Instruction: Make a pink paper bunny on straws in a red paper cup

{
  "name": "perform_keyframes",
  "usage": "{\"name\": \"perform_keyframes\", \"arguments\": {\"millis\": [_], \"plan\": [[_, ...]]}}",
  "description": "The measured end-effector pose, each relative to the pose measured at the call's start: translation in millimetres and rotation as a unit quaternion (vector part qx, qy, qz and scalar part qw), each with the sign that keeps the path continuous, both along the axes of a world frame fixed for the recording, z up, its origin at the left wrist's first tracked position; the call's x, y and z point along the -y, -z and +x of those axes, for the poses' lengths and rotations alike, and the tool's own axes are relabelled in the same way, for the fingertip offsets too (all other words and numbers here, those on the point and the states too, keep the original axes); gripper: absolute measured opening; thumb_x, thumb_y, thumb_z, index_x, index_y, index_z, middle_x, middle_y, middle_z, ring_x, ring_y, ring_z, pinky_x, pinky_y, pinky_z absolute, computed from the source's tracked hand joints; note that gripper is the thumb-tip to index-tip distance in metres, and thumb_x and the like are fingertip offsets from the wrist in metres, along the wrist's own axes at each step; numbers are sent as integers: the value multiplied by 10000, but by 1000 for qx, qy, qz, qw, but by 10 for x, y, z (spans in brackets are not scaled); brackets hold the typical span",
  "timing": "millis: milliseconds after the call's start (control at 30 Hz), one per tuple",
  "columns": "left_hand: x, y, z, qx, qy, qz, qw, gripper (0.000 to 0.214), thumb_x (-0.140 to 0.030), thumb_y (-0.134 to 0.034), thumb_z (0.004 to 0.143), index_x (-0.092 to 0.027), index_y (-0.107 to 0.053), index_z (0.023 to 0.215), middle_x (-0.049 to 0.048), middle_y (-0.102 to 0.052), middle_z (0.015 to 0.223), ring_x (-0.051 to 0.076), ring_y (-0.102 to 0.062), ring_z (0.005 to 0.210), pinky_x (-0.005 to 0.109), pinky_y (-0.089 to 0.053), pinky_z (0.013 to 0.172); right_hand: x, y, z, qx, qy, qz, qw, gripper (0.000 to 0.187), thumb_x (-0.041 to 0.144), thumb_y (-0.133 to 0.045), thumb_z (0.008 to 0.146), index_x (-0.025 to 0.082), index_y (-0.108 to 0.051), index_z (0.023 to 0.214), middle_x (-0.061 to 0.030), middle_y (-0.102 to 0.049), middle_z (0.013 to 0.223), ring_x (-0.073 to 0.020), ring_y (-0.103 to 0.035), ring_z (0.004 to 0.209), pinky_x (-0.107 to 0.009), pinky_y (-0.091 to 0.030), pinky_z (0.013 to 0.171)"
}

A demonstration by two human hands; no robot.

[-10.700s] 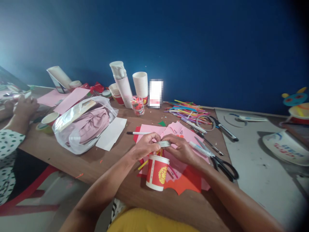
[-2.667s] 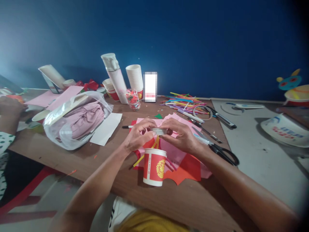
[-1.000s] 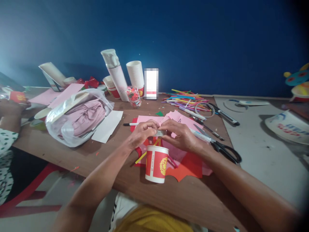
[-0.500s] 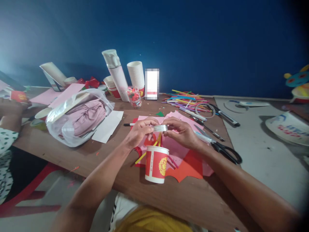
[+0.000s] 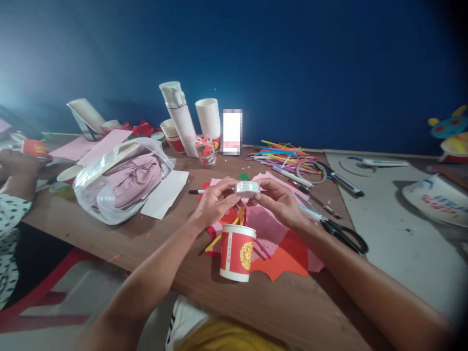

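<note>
Between both hands is a small roll of clear tape (image 5: pixel 247 189), held above the table. My left hand (image 5: pixel 217 202) pinches its left side, and my right hand (image 5: pixel 280 200) grips the right side with thumb and fingers. Just below stands a red and white paper cup (image 5: pixel 237 253), upright near the table's front edge. Yellow straws (image 5: pixel 215 243) show behind the cup. Under my hands lie sheets of pink paper (image 5: pixel 266 224) and orange-red paper with a scalloped edge (image 5: pixel 283 256).
Black-handled scissors (image 5: pixel 343 236), a utility knife (image 5: pixel 343 179) and a pile of coloured straws (image 5: pixel 281 153) lie to the right. A plastic bag with pink cloth (image 5: pixel 124 180) sits left. Behind stand a flask (image 5: pixel 181 122) and stacked cups (image 5: pixel 208 117). A co-worker's hand (image 5: pixel 20 168) is far left.
The tape roll has turned so that more of its face shows, and both hands have shifted their hold on it. The whole view has moved slightly.
</note>
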State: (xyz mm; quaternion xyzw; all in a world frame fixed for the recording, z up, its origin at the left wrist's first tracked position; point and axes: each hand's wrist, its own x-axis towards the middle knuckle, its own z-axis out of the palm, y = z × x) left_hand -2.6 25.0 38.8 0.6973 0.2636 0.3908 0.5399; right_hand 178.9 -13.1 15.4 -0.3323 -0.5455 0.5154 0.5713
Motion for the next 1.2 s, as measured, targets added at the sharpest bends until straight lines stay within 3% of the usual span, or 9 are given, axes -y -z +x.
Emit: {"name": "perform_keyframes", "arguments": {"millis": [167,267,367,467,567,667,867,1067,1200], "plan": [[3,-18,-17,-91,-56,134,985,191,-255,-612,771,-157,-632,935,54,-590,958,147,-588,828,251,-484,700,-12,-12,28,112,80,60,989,314,313,-678,748,204,-598,1032,-38,-623,971,-118,-620,643,-290,-539,609],[-4,-23,-24,-121,-73,175,974,164,-269,-621,763,-165,-643,888,40,-599,905,135,-564,798,229,-458,660,-31,-12,39,119,89,68,987,284,336,-673,749,190,-613,986,-48,-622,972,-128,-622,650,-294,-544,597],[-3,-21,-20,-97,-65,143,983,190,-288,-650,741,-162,-645,882,38,-596,900,123,-560,757,218,-453,621,-46,-2,37,70,44,36,996,278,343,-677,747,185,-601,962,-37,-618,919,-135,-631,686,-306,-553,645],[7,-21,-17,-34,-24,35,999,266,-305,-655,739,-160,-628,961,54,-595,962,109,-590,687,230,-478,598,-50,22,33,5,-3,10,1000,270,327,-666,764,207,-570,986,-11,-605,892,-133,-635,737,-327,-547,724],[18,-34,-26,3,33,-73,997,324,-317,-608,784,-158,-593,1066,43,-626,829,110,-602,595,250,-489,579,-44,50,35,-33,-28,-6,999,246,316,-632,798,233,-541,1011,4,-595,902,-120,-632,743,-323,-533,746],[23,-47,-35,30,62,-117,991,325,-306,-583,805,-149,-582,1090,25,-629,691,128,-617,604,260,-492,596,-38,71,41,-37,-36,-20,998,254,337,-619,805,236,-526,1019,-4,-596,933,-121,-629,758,-324,-526,758],[27,-38,-28,16,26,-90,995,298,-299,-619,783,-150,-622,1042,25,-631,701,123,-621,577,258,-499,589,-55,69,77,9,-24,-14,1000,274,360,-603,811,222,-539,1039,-17,-624,900,-123,-632,723,-286,-522,691],[8,-9,-15,-10,-24,-15,1000,261,-300,-645,756,-165,-664,978,59,-621,978,62,-583,514,223,-498,519,-60,35,91,82,14,11,996,319,350,-662,759,193,-593,1029,-27,-636,879,-122,-628,658,-290,-530,659],[11,-16,0,-13,-31,17,999,235,-267,-670,730,-164,-672,942,33,-607,916,52,-564,509,202,-485,492,-59,41,70,75,13,-2,997,331,362,-693,724,183,-606,988,-25,-639,830,-141,-637,696,-307,-546,674]]}}
